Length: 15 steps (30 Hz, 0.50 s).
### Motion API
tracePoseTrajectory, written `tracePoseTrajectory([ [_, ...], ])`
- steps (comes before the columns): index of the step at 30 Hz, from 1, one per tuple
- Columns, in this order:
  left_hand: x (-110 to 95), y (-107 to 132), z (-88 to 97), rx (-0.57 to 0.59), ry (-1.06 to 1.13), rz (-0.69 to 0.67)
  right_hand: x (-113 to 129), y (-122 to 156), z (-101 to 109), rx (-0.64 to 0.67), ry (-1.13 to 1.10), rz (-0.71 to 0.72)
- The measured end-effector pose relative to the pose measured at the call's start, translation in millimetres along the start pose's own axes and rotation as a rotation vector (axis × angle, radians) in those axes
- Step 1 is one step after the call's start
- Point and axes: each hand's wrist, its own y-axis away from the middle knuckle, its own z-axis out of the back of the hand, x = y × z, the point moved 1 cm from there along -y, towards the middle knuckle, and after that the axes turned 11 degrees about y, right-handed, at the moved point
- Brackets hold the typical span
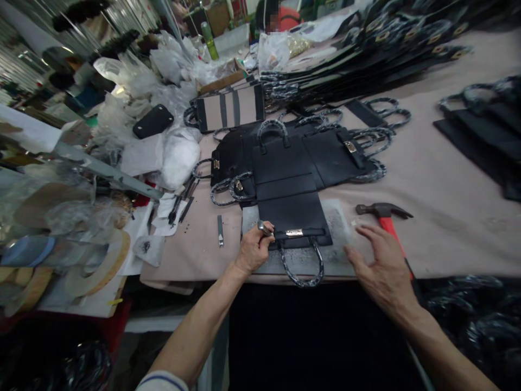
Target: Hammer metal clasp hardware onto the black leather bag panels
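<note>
My left hand is closed around a short metal punch, held at the left end of a black handbag panel. That panel carries a gold clasp plate and a plastic-wrapped handle hanging over the table's front edge. Beneath the panel lies a grey, scuffed board. Over the table to the right, my right hand is open, fingers apart. Just beyond it rests a hammer with a red grip; the hand partly covers its handle.
More black bag panels with wrapped handles spread behind. Stacked panels fill the back. A small metal clipper-like tool lies to the left, near plastic bags and tape rolls. Another person is at the far side.
</note>
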Motion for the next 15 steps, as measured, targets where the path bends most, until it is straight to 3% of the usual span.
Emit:
tracePoseTrajectory([
  [1,0.6,0.5,-0.2,0.002,-0.007,0.003,-15.5,0.6,6.5,-0.012,0.107,-0.032],
  [3,0.8,0.8,-0.5,0.002,-0.015,0.013,-44.5,4.3,15.0,0.09,0.309,-0.078],
  [6,-2.1,-0.4,-0.9,0.008,-0.019,0.049,-74.2,10.1,18.4,0.298,0.345,-0.179],
  [8,-5.4,-1.6,-1.0,0.01,-0.021,0.07,-82.4,9.7,18.7,0.393,0.189,-0.393],
  [11,-10.1,-2.9,-0.9,0.001,-0.018,0.08,-77.9,5.1,21.7,0.553,-0.24,-0.767],
  [15,-13.4,-3.7,-1.0,0.002,-0.027,0.096,-45.0,-2.7,37.9,0.662,-0.821,-0.962],
])
